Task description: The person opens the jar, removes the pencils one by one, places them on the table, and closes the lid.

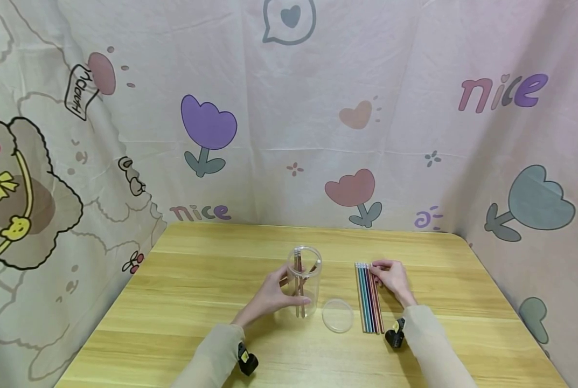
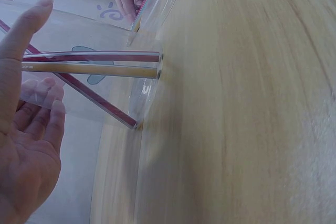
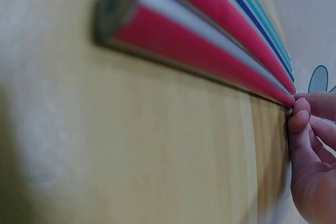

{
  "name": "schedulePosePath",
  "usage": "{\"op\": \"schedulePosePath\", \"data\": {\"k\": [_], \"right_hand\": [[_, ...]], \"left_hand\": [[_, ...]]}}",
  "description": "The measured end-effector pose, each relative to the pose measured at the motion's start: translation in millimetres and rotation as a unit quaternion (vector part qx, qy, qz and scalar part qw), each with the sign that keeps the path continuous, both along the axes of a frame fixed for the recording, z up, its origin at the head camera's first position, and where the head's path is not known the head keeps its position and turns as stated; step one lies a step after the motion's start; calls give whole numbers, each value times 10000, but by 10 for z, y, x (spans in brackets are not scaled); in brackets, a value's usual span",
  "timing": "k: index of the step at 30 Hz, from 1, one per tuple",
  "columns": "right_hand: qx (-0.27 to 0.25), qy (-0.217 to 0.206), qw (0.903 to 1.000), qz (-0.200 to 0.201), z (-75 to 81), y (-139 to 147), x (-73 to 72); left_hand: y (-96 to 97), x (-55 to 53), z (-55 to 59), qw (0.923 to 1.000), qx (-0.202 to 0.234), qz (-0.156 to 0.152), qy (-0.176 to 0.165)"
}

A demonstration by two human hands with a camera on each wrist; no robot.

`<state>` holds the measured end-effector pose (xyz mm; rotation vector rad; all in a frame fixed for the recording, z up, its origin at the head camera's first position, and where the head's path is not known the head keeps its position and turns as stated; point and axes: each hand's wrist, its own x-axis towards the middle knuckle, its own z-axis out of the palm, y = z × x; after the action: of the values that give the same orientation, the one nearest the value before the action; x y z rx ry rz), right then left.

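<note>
My left hand (image 1: 275,293) grips an upright clear plastic jar (image 1: 313,288), thumb on the near side and fingers around the far side. Inside the jar stand a few pencils (image 1: 297,275), one leaning across the others; their lower ends show near the jar's base in the left wrist view. To the right, a row of colored pencils (image 1: 368,302) lies side by side on the table, in teal, blue and red tones. At the far end of its rightmost pencil, a red one (image 3: 210,61), my right hand (image 1: 392,277) pinches with thumb and forefinger.
Between the jar and the pencil row lies a round clear lid (image 1: 338,316) on the wooden table (image 1: 196,280). A printed cloth (image 1: 279,108) hangs behind the table and along its sides.
</note>
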<state>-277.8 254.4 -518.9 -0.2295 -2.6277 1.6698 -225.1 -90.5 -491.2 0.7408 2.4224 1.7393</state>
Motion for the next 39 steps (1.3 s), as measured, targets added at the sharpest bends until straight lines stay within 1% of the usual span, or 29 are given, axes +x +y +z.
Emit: {"op": "schedulePosePath", "data": {"k": [8, 16, 27, 30, 33, 36, 39], "right_hand": [[3, 101, 9999, 43, -16, 9, -11], [17, 85, 10000, 27, -21, 4, -17], [-428, 94, 9990, -22, 22, 14, 9], [-509, 176, 9985, -35, 66, 8, 12], [-507, 313, 9982, -20, 143, -20, 13], [-546, 486, 9971, 207, 243, -72, 24], [-756, 706, 9932, 540, 359, -157, 37]], "left_hand": [[16, 9, 15, 10000, -24, 56, -76], [-8, -20, -22, 10000, -33, -4, -51], [-9, -21, -26, 9999, -108, -25, -16], [-6, -12, -17, 10000, -82, -32, -18], [-5, -11, -17, 10000, -52, -36, -38], [-6, -14, -18, 10000, -44, -36, -50], [-11, -17, -23, 10000, -48, -44, -27]]}}
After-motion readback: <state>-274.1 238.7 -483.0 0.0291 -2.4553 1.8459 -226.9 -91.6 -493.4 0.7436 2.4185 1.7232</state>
